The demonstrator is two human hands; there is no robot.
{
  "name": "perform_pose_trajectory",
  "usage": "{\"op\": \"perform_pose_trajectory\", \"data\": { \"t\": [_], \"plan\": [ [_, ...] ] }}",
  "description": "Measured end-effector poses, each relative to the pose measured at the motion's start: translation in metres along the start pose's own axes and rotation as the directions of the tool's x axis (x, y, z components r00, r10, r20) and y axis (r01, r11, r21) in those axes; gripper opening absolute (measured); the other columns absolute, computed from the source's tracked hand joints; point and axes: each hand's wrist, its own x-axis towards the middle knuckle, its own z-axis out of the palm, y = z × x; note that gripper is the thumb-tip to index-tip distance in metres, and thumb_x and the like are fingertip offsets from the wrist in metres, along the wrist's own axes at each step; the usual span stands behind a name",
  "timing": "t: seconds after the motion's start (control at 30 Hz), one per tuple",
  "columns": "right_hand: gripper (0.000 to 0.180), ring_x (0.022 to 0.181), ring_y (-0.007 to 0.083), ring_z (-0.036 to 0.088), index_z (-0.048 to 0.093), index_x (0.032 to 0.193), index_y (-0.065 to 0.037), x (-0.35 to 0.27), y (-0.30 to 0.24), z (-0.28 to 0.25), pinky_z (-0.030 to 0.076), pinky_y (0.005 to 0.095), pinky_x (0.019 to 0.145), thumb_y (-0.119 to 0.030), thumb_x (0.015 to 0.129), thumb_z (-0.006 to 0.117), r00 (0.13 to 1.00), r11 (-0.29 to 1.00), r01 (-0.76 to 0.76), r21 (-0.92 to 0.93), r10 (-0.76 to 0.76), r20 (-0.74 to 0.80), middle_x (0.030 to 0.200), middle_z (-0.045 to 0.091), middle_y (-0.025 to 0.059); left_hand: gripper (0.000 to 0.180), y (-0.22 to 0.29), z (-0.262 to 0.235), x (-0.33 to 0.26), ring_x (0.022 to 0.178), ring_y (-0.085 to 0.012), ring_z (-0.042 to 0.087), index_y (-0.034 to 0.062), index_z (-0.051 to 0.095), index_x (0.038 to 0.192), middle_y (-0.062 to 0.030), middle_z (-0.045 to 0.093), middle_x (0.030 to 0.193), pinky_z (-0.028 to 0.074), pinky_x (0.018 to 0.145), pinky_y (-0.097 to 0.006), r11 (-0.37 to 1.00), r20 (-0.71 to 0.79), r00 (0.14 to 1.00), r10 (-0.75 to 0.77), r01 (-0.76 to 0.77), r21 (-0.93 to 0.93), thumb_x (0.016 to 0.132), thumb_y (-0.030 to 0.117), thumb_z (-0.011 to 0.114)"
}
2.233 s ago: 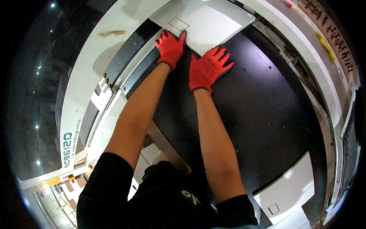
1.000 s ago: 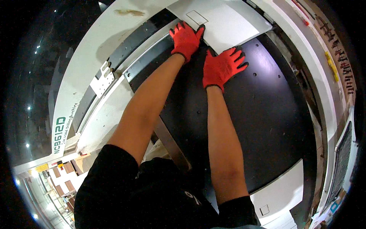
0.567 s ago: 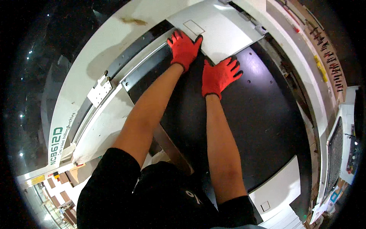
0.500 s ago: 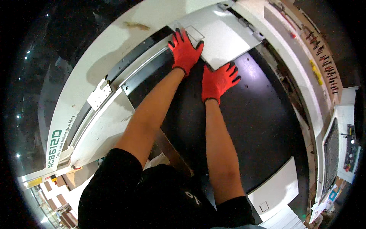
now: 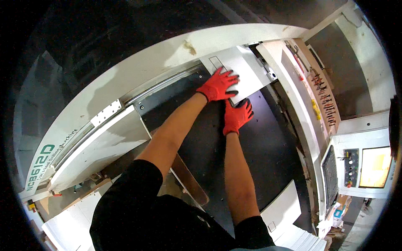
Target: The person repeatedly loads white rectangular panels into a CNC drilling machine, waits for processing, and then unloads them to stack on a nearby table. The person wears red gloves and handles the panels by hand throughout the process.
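A white rectangular panel (image 5: 251,75) with a small outlined rectangle near its left corner lies at the far end of a black machine table (image 5: 268,142). My left hand (image 5: 217,85), in a red glove with dark fingertips, rests on the panel's left edge, fingers spread toward the right. Close by, my right hand (image 5: 238,116), gloved the same way, touches the panel's near corner. Its fingers are apart and slightly bent, with the tips at the panel's edge. Neither hand is wrapped around anything.
A metal rail (image 5: 167,85) and a white perforated plate (image 5: 106,113) run along the left. Metal clamps (image 5: 268,71) border the panel's right side. Another white panel (image 5: 284,205) lies at lower right, above stacked panels (image 5: 301,239). A control console (image 5: 362,165) stands at far right.
The view has turned to the right, bringing the console's screen into sight. My left hand has swung so its fingers point right across the panel, and my right hand has drawn closer to it.
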Motion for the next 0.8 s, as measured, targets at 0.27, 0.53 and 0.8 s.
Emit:
{"op": "perform_pose_trajectory", "data": {
  "t": [0.27, 0.53, 0.8],
  "plan": [
    [0.041, 0.109, 0.0402, 0.063, 0.074, 0.112, -0.006, -0.053, 0.027, -0.067, 0.050, 0.0493, 0.097, -0.027, 0.078, 0.081, 0.970, 0.955, 0.226, 0.194, -0.238, 0.040, 0.116, 0.071, 0.0167, 0.067, 0.039, -0.014, -0.015, 0.142, -0.0350, 0.048, 0.0074, 0.065, 0.136, -0.0154, 0.058, 0.148, 0.029, 0.123, -0.053, 0.966, 0.106, 0.971, 0.216, -0.197, -0.166, 0.089, 0.054, 0.072],
    [0.068, 0.146, 0.0408, 0.042, 0.060, 0.140, -0.008, -0.136, 0.081, -0.121, 0.025, 0.0586, 0.124, -0.051, 0.088, 0.069, 0.899, 0.939, 0.326, 0.113, -0.344, 0.271, 0.152, 0.052, 0.0201, 0.068, 0.115, -0.032, -0.059, 0.148, -0.0369, 0.040, 0.0169, 0.050, 0.154, -0.0143, 0.049, 0.158, 0.024, 0.125, -0.055, 0.998, 0.278, 0.959, 0.059, -0.053, -0.029, 0.096, 0.047, 0.068],
    [0.064, 0.135, 0.0371, 0.054, 0.063, 0.137, -0.008, -0.220, 0.268, -0.322, 0.040, 0.0486, 0.116, -0.039, 0.084, 0.078, 0.982, 0.982, -0.133, 0.137, 0.112, 0.152, 0.144, 0.060, 0.0181, 0.091, 0.206, -0.041, -0.113, 0.153, -0.0434, 0.030, 0.0138, 0.028, 0.166, -0.0218, 0.036, 0.165, 0.016, 0.125, -0.060, 0.999, 0.383, 0.923, 0.047, -0.039, -0.028, 0.093, 0.047, 0.070]
  ]
}}
